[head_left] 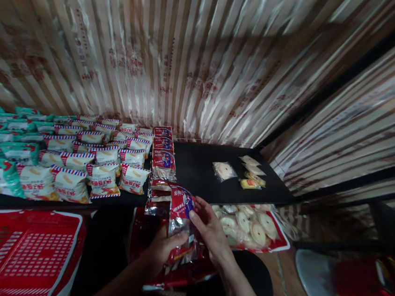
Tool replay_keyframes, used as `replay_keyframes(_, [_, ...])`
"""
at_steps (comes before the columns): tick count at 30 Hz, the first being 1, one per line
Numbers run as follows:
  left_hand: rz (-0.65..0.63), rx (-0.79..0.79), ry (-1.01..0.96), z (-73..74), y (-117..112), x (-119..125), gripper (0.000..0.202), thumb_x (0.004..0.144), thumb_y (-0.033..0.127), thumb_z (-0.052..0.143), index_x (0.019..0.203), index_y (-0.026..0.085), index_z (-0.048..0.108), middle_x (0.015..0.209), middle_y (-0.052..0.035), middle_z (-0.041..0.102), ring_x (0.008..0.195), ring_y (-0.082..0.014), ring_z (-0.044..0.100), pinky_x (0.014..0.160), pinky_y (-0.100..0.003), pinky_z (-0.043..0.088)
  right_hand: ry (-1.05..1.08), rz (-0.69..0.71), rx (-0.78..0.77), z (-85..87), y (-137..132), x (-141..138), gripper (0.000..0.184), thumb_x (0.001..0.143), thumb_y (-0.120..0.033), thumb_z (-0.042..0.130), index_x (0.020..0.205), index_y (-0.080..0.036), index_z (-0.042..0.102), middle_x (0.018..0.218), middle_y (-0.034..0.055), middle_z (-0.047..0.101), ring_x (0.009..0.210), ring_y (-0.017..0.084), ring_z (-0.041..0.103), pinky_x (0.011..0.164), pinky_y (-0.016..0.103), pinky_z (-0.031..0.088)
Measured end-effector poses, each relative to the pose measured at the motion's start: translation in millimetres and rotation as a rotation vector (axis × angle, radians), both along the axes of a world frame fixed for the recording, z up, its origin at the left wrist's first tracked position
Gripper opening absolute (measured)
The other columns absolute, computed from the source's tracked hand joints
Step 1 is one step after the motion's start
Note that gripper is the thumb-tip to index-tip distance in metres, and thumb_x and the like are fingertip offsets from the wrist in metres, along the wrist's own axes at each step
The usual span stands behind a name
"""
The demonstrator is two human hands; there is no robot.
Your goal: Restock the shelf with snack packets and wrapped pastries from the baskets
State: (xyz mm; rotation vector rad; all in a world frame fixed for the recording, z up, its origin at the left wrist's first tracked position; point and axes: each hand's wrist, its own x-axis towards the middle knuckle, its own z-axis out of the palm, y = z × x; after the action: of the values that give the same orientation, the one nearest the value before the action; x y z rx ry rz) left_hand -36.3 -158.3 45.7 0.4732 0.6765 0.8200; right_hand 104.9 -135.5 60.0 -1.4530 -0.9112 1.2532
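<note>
Both my hands hold a red, blue and silver snack packet [180,214] just in front of the black shelf [198,174]. My left hand [162,250] grips its lower part from below, fingers curled round it. My right hand [210,231] pinches its right edge with thumb and fingers. A column of the same red-blue packets [163,156] lies on the shelf just beyond. Under my hands sits a big red bag [178,268] with more packets.
Rows of white packets with striped edges [101,156] and green packets [2,155] fill the shelf's left. A few small wrapped snacks [247,172] lie at right. An open bag of round biscuits [249,224] sits by my right hand. A red plastic basket [20,252] is lower left.
</note>
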Motion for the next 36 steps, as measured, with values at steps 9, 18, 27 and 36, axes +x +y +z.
replay_keyframes(9, [-0.01, -0.124, 0.055, -5.2, 13, -18, 0.05, 0.058, 0.039, 0.077, 0.099, 0.012, 0.065, 0.087, -0.0113, 0.071, 0.083, -0.029, 0.068, 0.077, -0.04, 0.052, 0.498, 0.035, -0.25, 13.4, 50, -14, 0.028, 0.065, -0.028, 0.077, 0.085, -0.018, 0.06, 0.071, 0.0027, 0.071, 0.066, 0.02, 0.069, 0.068, 0.034, 0.056])
replay_keyframes(18, [0.245, -0.026, 0.414, -23.2, 31, -21, 0.051, 0.06, 0.05, 0.074, 0.091, 0.011, 0.064, 0.094, -0.0123, 0.069, 0.083, -0.0259, 0.068, 0.066, -0.034, 0.056, 0.324, 0.04, -0.141, -9.6, 130, -31, 0.015, 0.07, -0.021, 0.069, 0.082, -0.017, 0.062, 0.06, -0.0012, 0.067, 0.051, 0.013, 0.061, 0.056, 0.026, 0.054])
replay_keyframes(27, [0.313, -0.02, 0.396, -7.8, 61, -22, 0.038, 0.071, 0.043, 0.063, 0.091, 0.012, 0.059, 0.084, -0.0088, 0.07, 0.065, -0.0208, 0.069, 0.058, -0.028, 0.055, -0.313, 0.063, -0.056, -28.5, 189, -51, 0.025, 0.077, -0.031, 0.058, 0.097, -0.018, 0.065, 0.07, -0.0004, 0.069, 0.064, 0.014, 0.062, 0.063, 0.025, 0.05])
replay_keyframes(36, [0.277, -0.12, 0.483, -7.1, 67, -26, 0.033, 0.071, 0.039, 0.064, 0.086, 0.011, 0.058, 0.069, -0.0086, 0.07, 0.063, -0.0241, 0.069, 0.053, -0.029, 0.054, -0.939, 0.149, -0.092, -27.3, 189, -55, 0.029, 0.082, -0.038, 0.051, 0.102, -0.024, 0.067, 0.098, 0.0058, 0.069, 0.089, 0.021, 0.063, 0.076, 0.029, 0.046])
